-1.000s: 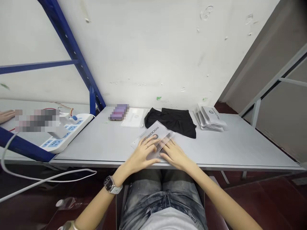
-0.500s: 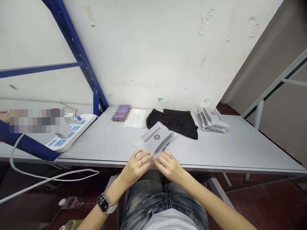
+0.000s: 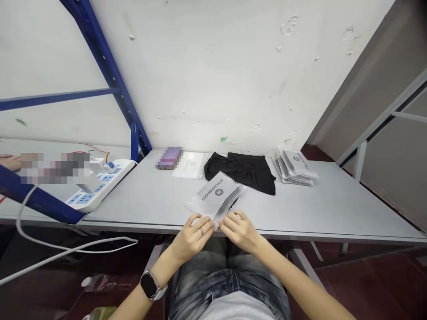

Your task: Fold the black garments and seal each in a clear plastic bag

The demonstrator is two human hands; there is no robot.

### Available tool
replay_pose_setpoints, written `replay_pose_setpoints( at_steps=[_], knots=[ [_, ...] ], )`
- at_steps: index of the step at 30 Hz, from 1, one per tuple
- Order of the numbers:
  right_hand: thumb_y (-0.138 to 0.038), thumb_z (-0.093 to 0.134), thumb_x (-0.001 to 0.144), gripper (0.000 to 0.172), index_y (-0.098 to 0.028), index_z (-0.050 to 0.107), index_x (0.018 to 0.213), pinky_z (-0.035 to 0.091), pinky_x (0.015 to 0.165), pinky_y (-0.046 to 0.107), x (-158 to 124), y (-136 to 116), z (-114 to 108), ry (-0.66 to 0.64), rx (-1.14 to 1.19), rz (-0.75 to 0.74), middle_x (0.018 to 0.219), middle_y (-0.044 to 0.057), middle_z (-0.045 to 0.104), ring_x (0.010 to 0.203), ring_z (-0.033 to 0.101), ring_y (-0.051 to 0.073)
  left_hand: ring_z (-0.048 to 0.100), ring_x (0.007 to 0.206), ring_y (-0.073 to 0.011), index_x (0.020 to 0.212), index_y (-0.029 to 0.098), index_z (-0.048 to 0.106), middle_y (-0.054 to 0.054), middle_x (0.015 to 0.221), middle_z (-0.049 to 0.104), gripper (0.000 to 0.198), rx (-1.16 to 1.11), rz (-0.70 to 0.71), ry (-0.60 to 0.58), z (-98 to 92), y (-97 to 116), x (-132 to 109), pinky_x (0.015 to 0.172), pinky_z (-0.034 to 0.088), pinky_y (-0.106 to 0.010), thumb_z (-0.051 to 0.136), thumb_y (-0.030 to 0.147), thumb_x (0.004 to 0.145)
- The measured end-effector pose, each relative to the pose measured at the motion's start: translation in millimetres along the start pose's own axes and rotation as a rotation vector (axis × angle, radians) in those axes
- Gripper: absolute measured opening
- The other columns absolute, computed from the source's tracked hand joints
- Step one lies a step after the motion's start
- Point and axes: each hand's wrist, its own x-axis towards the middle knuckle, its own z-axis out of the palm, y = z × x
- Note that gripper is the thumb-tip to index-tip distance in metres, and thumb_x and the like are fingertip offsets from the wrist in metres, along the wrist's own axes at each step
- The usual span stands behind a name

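Observation:
A clear plastic bag printed ROCKBROS, with something pale and flat inside, sits at the near table edge. My left hand and my right hand both pinch its near end, their fingertips almost meeting. Behind it lies a black cloth garment. Further right is a stack of similar ROCKBROS bags. A phone, blurred in the picture, and a white flat packet lie at the back left of the grey table.
A white power strip with a plug in it lies left of the table, beside a blue steel shelf frame. A white cable hangs below the edge. At far left is a co-worker's hand. A wall stands behind.
My hands have slid from lying on top of the bag back to its near end, now pinching it. The bag has shifted toward me and turned slightly.

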Motion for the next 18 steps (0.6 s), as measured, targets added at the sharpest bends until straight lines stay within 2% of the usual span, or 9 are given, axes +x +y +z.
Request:
replay_pose_setpoints(
  at_steps=[4,10,14,18],
  knots=[
    [-0.011,0.052,0.091,0.016,-0.016,0.062,0.081,0.036,0.075,0.031,-12.5,29.0,-9.6,-0.037,-0.070,0.084,0.069,0.001,0.058,0.071,0.051,0.014,0.063,0.091,-0.0179,0.087,0.014,0.061,-0.005,0.086,0.070,0.012,0.002,-0.010,-0.008,-0.7,0.9,-0.3,0.083,0.044,-0.037,0.053,0.005,0.088],
    [-0.010,0.051,0.089,0.015,-0.016,0.064,0.086,0.036,0.078,0.033,-49.9,72.4,-34.8,-0.155,-0.223,0.209,0.069,0.002,0.058,0.076,0.052,0.017,0.063,0.093,-0.0165,0.090,0.016,0.061,-0.004,0.087,0.071,0.021,-0.002,-0.076,-0.031,-6.6,-4.5,-3.9,0.088,0.041,-0.036,0.045,0.003,0.090],
    [-0.010,0.050,0.089,0.016,-0.017,0.065,0.085,0.037,0.076,0.034,-70.4,74.4,-55.5,-0.196,-0.253,0.255,0.067,0.003,0.057,0.076,0.051,0.018,0.064,0.094,-0.0166,0.092,0.017,0.062,-0.004,0.090,0.071,0.025,0.015,-0.109,-0.067,-10.5,-11.6,-7.3,0.091,0.040,-0.037,0.041,0.003,0.091],
    [-0.016,0.050,0.091,0.017,-0.020,0.065,0.086,0.041,0.076,0.034,-76.7,58.6,-77.9,-0.305,-0.052,0.305,0.079,0.005,0.060,0.080,0.053,0.018,0.063,0.100,-0.0187,0.095,0.017,0.063,-0.006,0.095,0.071,0.031,0.011,-0.136,-0.154,-19.4,-23.8,-13.8,0.089,0.043,-0.037,0.036,0.002,0.092]
  ],
)
